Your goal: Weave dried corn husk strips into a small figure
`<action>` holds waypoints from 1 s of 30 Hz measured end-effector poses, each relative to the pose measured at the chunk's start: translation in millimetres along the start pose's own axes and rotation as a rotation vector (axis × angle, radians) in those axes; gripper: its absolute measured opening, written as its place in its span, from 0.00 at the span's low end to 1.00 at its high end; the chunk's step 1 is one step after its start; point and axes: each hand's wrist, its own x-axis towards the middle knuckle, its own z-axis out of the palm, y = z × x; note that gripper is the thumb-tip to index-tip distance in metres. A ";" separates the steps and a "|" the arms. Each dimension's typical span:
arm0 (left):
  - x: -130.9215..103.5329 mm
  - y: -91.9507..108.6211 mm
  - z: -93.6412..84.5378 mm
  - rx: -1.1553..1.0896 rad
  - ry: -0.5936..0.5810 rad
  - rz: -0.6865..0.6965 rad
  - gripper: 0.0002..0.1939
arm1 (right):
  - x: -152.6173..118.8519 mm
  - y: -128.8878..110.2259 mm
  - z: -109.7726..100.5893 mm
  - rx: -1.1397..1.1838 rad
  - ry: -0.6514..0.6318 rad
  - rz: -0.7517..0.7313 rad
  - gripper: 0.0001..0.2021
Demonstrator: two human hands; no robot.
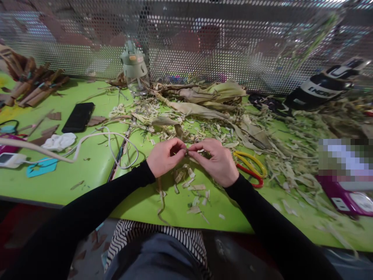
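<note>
Green table (87, 171) backed by a perforated metal screen (204, 46); lots of clutter round the work spot. At 12 o'clock from the hands: heap of dried husks (210, 97), w/ a pale green bottle (134, 68) at approx 11, standing against the screen. At 10 o'clock a black phone (78, 117) lies flat, a white cable (116, 136) loops between it and the hands, white crumpled cloth (60, 141) just left of that. Far at 10, a bundle of brown rolled sticks (35, 87). At 3 o'clock, scissors w/ yellow and red handles (253, 167) lie just beside the right wrist, touching or nearly so. Further at 3, loose shredded husk scraps (291, 171) cover the table; black glove (323, 87) at 2 near the screen. Cut bits (194, 190) lie under and at 6 o'clock of the hands. Left hand (164, 157) and right hand (217, 161) are brought together, knuckles up, fingertips meeting at centre, both pinched on a thin husk strip (188, 148) held between them just above the table; strip is small and blurred, prob one piece but can't be sure. Both forearms in black sleeves come in from 7 and 5 o'clock, wrists low over the table edge
</note>
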 end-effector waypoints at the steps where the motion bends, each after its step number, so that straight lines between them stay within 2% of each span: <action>1: 0.0 -0.3 0.0 -0.011 -0.004 -0.011 0.07 | -0.2 0.7 0.4 -0.013 -0.002 -0.012 0.04; 9: -0.8 -3.5 0.5 -0.062 -0.006 -0.053 0.09 | -1.7 -1.1 4.1 -0.113 0.054 -0.077 0.05; 16: -1.4 -4.4 2.4 -0.082 -0.034 -0.032 0.11 | -2.4 -2.6 3.3 -0.172 0.053 -0.023 0.06; 21: -0.8 -1.8 -0.3 0.007 0.013 -0.025 0.08 | 0.8 -1.6 -2.6 0.038 -0.072 0.116 0.06; 25: -0.4 -4.3 -0.9 -0.111 0.038 0.013 0.07 | 2.9 -0.2 -5.3 0.251 -0.201 0.262 0.09; 30: -1.2 -2.4 0.0 -0.064 0.033 0.053 0.02 | 3.6 2.4 -2.7 0.390 -0.172 0.349 0.11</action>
